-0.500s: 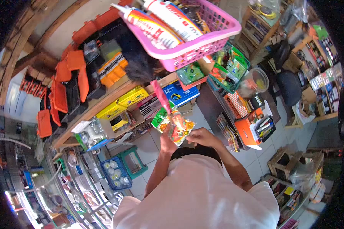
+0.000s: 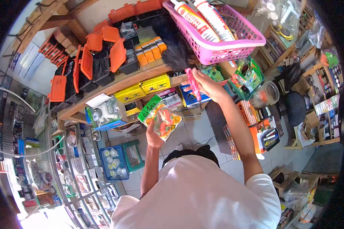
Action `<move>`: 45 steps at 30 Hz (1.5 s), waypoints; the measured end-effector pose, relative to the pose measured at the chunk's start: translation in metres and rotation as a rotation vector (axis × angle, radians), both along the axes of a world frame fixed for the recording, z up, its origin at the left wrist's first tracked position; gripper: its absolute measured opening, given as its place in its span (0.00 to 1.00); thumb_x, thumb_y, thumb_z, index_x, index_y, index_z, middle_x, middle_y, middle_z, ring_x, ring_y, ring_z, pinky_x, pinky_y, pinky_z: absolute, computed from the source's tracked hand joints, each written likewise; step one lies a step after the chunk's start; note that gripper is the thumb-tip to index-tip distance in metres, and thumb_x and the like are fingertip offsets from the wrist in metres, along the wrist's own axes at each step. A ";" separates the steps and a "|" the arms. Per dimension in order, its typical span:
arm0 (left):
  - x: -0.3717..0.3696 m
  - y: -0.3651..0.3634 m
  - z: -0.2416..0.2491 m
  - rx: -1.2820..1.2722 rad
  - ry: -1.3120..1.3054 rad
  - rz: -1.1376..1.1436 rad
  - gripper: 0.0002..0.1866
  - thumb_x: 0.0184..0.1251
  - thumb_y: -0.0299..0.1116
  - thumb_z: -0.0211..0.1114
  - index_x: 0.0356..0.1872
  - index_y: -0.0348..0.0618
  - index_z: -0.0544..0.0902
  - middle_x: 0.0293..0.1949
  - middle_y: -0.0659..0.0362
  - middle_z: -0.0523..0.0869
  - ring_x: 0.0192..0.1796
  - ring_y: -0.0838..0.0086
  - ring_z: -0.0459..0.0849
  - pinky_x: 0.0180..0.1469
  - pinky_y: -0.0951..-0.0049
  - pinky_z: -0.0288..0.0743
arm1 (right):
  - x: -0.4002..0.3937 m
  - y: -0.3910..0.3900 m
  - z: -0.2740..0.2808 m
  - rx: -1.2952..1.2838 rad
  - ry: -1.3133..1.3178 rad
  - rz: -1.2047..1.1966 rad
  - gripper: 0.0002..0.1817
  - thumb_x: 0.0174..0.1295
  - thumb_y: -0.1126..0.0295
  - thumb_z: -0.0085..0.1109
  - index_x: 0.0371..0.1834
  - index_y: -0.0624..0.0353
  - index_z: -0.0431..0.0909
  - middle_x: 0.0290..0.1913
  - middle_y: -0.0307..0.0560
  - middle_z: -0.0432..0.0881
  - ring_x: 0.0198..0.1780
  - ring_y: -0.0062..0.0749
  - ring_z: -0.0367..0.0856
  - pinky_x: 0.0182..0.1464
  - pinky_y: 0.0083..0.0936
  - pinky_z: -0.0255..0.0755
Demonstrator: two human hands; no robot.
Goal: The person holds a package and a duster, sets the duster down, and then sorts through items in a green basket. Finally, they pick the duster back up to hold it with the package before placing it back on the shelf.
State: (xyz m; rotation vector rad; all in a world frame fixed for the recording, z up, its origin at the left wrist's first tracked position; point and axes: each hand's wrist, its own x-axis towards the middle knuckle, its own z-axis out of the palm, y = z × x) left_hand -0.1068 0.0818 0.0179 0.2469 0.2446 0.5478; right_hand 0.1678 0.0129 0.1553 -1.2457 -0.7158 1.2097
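Note:
My left hand (image 2: 153, 138) grips a clear plastic packet (image 2: 165, 121) with a green printed header and red and orange pieces inside. My right hand (image 2: 210, 87) is stretched forward, its fingers closed round the pink handle of a feather duster (image 2: 193, 87). The duster's dark feathers point up and away, against the front of the wooden shelf below the pink basket (image 2: 233, 45). Sealant tubes (image 2: 197, 22) lie in that basket.
Open orange-lidded bins (image 2: 87, 63) and orange-and-grey boxes (image 2: 151, 51) stand along the wooden shelf (image 2: 114, 86). Yellow boxes (image 2: 143, 88) sit beneath. A blue crate (image 2: 114, 163) and green stool (image 2: 133, 154) are on the floor at left. Packets fill a green basket (image 2: 248, 78).
My right hand has moved from near the packet up to the duster's handle. The left hand has shifted slightly left with the packet, away from the handle. The view has turned leftward.

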 end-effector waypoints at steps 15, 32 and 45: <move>-0.024 0.012 -0.007 -0.047 -0.019 0.291 0.27 0.71 0.44 0.51 0.68 0.45 0.66 0.65 0.53 0.73 0.65 0.55 0.73 0.69 0.50 0.64 | -0.110 -0.120 -0.094 -0.028 0.284 0.002 0.16 0.63 0.68 0.56 0.51 0.58 0.66 0.35 0.46 0.78 0.31 0.32 0.79 0.34 0.30 0.75; 0.023 0.009 -0.022 -0.160 -0.368 -0.012 0.32 0.72 0.56 0.43 0.65 0.42 0.70 0.62 0.49 0.76 0.64 0.55 0.73 0.70 0.51 0.60 | -0.161 -0.233 -0.125 -0.485 -0.703 0.036 0.19 0.69 0.66 0.51 0.60 0.63 0.73 0.48 0.66 0.81 0.51 0.56 0.81 0.52 0.37 0.74; 0.015 0.002 -0.004 -0.141 -0.187 -0.032 0.35 0.69 0.57 0.46 0.69 0.43 0.65 0.64 0.53 0.75 0.63 0.57 0.75 0.67 0.54 0.66 | -0.166 -0.241 -0.142 -0.366 -0.661 -0.029 0.17 0.64 0.72 0.56 0.55 0.65 0.77 0.43 0.62 0.84 0.43 0.42 0.86 0.48 0.29 0.76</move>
